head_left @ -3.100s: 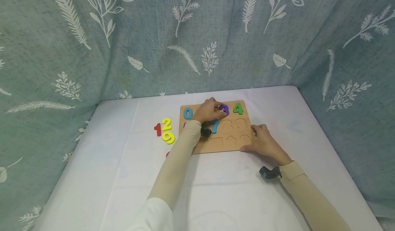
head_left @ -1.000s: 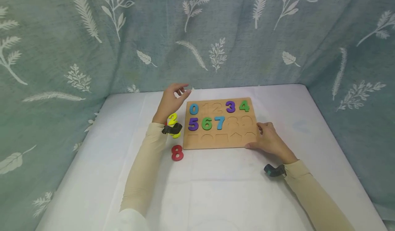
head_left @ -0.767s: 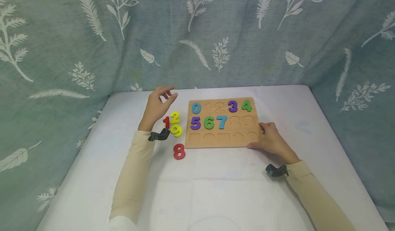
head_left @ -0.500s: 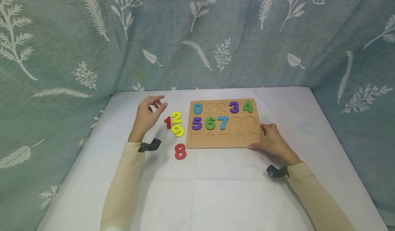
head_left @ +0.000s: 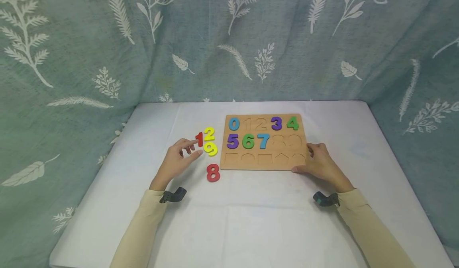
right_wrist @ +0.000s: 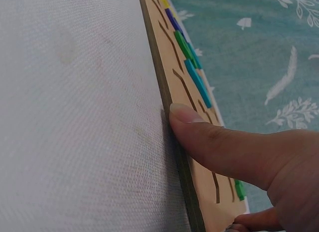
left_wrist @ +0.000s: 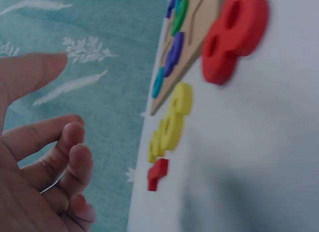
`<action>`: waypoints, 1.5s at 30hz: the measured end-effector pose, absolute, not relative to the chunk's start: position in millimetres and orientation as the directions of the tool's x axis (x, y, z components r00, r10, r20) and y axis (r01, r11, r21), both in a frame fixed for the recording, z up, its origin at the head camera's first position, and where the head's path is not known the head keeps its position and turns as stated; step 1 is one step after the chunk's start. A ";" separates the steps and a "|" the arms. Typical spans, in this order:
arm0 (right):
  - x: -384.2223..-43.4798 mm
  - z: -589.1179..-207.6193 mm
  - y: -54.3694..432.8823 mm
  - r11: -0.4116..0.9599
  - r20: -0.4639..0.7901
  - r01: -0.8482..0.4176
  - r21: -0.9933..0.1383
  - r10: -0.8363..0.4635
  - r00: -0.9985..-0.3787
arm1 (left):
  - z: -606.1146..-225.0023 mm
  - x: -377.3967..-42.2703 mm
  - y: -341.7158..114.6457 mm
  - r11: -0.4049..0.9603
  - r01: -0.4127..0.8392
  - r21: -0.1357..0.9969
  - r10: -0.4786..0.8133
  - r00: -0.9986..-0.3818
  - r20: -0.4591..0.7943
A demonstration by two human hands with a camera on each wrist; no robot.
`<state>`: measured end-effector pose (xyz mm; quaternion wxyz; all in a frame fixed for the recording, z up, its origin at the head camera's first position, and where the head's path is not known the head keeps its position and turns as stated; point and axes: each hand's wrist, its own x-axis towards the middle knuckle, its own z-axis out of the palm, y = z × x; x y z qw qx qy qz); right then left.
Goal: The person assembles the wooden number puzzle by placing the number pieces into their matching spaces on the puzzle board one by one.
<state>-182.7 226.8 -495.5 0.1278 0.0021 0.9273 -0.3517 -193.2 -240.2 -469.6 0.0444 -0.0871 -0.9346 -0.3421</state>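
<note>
My left hand hovers by the loose number pieces, thumb and forefinger apart, nothing between them. Its forefinger tip is right at the red number 1. The yellow 2 and yellow 9 lie beside it, and a red 8 lies nearer the front. My right hand holds the wooden number puzzle board by its front right corner. In the right wrist view, the thumb presses the board's edge. Blue 0, purple 3, green 4, purple 5, green 6 and blue 7 sit on the board.
A white cloth covers the table, and a teal leaf-patterned curtain hangs behind and at both sides. Outlined shapes run along the board's front row. A dark camera is strapped to each wrist.
My left hand has let go of the purple 3, moved left off the board, then come down toward the red 1. My right hand stays at the board's corner.
</note>
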 end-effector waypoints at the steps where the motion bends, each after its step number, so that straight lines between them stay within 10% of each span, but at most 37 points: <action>1: -182.4 -495.6 226.8 0.753 -0.238 0.093 -0.652 -0.087 -0.967 | -471.9 -188.9 -239.8 0.755 0.181 0.630 0.146 -0.983 0.107; 24: -181.1 -494.0 226.0 0.756 -0.212 0.065 -0.651 -0.099 -0.972 | -500.6 -160.2 -222.5 0.830 0.082 0.552 0.211 -0.962 -0.175; 45: -182.9 -498.2 228.6 0.732 -0.214 0.067 -0.678 -0.110 -0.971 | -483.3 -168.1 -216.1 0.835 0.201 0.513 0.270 -0.961 -0.063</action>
